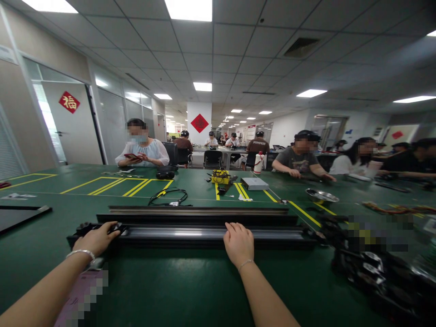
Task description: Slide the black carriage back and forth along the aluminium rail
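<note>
A long black metal rail (pixel 190 234) with a shiny silver channel lies across the green table (pixel 163 286) in front of me. My left hand (pixel 97 238) grips its left end, fingers curled over a small black end piece. My right hand (pixel 238 243) rests on the rail's near edge right of its middle, fingers bent over the top. A second dark rail (pixel 197 211) lies parallel just behind it.
A heap of black parts (pixel 371 268) sits at the right. A black cable (pixel 168 196), a yellow device (pixel 220 176), a grey box (pixel 254 183) and a metal bowl (pixel 322 195) lie further back. A dark flat panel (pixel 20 214) is at the left. Several people sit at the tables behind.
</note>
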The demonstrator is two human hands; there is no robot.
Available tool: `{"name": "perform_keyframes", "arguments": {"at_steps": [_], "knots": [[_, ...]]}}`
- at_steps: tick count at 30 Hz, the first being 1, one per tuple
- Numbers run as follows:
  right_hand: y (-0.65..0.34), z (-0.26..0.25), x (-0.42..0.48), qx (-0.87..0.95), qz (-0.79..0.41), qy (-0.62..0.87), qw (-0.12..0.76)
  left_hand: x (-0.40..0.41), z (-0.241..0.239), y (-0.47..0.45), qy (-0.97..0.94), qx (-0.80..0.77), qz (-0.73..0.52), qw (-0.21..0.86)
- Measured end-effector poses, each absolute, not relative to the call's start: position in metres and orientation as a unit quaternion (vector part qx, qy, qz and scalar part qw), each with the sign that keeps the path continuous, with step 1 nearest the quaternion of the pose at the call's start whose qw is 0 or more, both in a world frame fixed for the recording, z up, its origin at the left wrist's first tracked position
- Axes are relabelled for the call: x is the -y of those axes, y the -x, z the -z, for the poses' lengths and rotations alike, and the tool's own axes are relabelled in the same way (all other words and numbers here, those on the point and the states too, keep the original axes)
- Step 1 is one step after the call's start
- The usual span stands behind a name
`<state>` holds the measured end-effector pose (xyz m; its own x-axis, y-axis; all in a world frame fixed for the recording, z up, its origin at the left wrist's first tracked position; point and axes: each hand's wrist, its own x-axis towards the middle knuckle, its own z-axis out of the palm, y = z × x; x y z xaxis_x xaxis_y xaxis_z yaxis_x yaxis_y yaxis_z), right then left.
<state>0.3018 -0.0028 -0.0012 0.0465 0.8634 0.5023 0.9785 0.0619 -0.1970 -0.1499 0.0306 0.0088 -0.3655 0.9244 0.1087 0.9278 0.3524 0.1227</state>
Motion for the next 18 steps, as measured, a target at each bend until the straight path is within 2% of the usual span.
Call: {"name": "perform_keyframes", "arguments": {"at_steps": [6, 18], "knots": [[-0.302, 0.002, 0.002, 0.684, 0.109, 0.670, 0.268, -0.025, -0.018, 0.142, 0.558, 0.827, 0.065, -0.029], [-0.302, 0.002, 0.003, 0.682, 0.112, 0.670, 0.271, -0.017, -0.027, 0.128, 0.550, 0.832, 0.066, -0.037]]}}
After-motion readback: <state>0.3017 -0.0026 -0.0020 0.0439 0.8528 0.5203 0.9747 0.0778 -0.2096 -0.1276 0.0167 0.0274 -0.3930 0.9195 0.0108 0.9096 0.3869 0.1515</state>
